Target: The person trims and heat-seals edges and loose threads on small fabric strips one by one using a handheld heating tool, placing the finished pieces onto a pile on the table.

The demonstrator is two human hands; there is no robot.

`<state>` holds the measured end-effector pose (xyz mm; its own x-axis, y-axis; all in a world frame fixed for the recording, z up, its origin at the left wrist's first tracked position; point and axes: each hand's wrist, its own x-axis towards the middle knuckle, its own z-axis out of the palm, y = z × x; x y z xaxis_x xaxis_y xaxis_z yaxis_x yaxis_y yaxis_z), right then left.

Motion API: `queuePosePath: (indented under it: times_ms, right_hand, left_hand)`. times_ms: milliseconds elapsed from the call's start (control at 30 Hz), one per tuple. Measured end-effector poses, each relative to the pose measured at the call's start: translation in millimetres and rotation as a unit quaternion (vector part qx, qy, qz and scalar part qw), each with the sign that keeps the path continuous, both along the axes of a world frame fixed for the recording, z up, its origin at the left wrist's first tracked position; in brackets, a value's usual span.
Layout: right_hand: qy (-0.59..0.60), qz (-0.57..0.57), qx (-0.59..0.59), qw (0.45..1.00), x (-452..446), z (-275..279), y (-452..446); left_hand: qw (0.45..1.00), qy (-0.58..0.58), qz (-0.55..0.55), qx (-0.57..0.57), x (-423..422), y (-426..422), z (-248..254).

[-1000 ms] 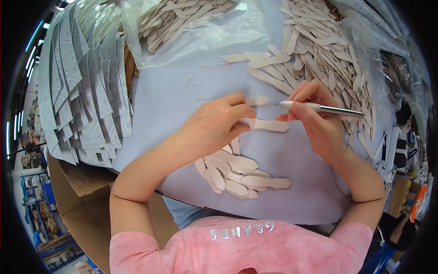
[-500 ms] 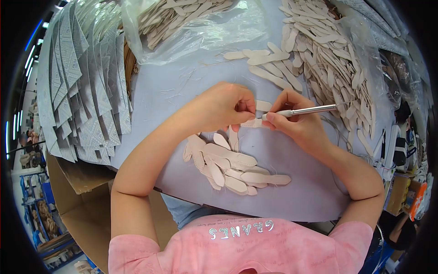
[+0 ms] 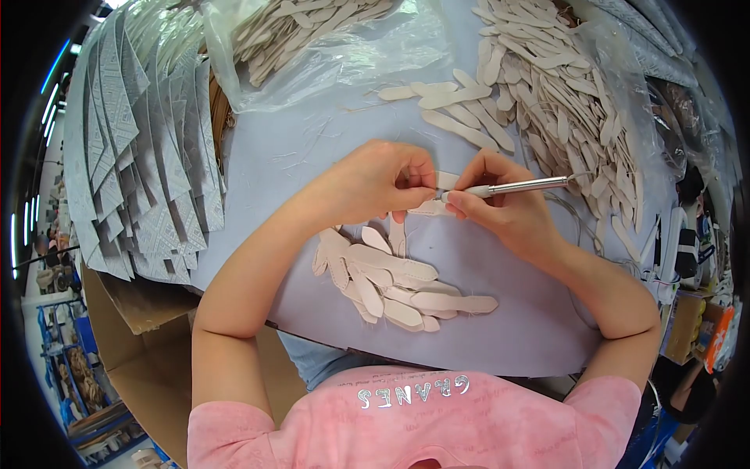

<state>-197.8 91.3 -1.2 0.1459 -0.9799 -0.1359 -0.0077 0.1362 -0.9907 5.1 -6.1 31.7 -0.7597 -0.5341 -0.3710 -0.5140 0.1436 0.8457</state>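
My left hand (image 3: 387, 181) is closed, thumb and fingers pinching a pale beige stitched strap piece (image 3: 431, 208) that reaches to the right. My right hand (image 3: 508, 199) grips a pen-shaped tool (image 3: 527, 186) with a silver barrel and a white front part, and a thin cord shows near its back end. The tool points left at the strap piece, its tip close to my left fingertips; whether they touch I cannot tell. Another pale strip (image 3: 447, 180) lies just behind, between my hands. Nearer my body rests a loose pile of stitched strap pieces (image 3: 391, 277) with stray threads.
A large heap of similar pale strips (image 3: 562, 94) fills the right back of the table (image 3: 289, 133). More strips (image 3: 305, 27) sit on clear plastic (image 3: 367, 66) at the back. Grey patterned sheets (image 3: 117, 117) hang at the left, above a cardboard box (image 3: 141, 352).
The right hand and the pen-shaped tool have shifted slightly left, closer to the left fingertips. Both hands keep their grips, and the pile is unchanged.
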Motion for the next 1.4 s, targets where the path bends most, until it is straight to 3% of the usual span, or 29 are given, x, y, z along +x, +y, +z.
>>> queuePosePath:
  times_ms: [300, 400, 433, 533, 667, 833, 933, 1200, 1400]
  right_hand:
    - [0.0, -0.004, -0.008, 1.0, 0, 2, -1]
    - [-0.065, -0.039, 0.049, 0.996, -3, 8, -3]
    - [-0.069, -0.043, 0.048, 0.996, -3, 7, -3]
    - [-0.094, -0.048, 0.06, 0.993, -8, 6, -6]
    - [-0.091, -0.023, 0.035, 0.995, -11, 5, -5]
    - [-0.018, -0.01, -0.004, 1.0, -9, 2, -4]
    - [0.047, 0.012, -0.036, 0.998, -8, 2, -3]
    - [0.047, 0.02, -0.033, 0.998, -5, 4, -2]
    - [0.044, 0.016, -0.039, 0.998, -4, 2, -1]
  left_hand:
    - [0.999, -0.001, 0.031, 0.037, 1, 2, 4]
    - [0.975, 0.054, -0.002, -0.217, 7, 13, 10]
    - [0.975, 0.051, -0.006, -0.218, 7, 18, 7]
    - [0.879, 0.05, -0.073, -0.468, 0, 38, -15]
    - [0.867, 0.023, -0.058, -0.494, -6, 42, -20]
    - [0.881, 0.04, -0.045, -0.469, -2, 38, -21]
    - [0.93, 0.063, -0.027, -0.362, -1, 32, -22]
    - [0.972, 0.054, -0.002, -0.229, 0, 23, -15]
    - [0.975, 0.051, 0.0, -0.217, 0, 21, -14]
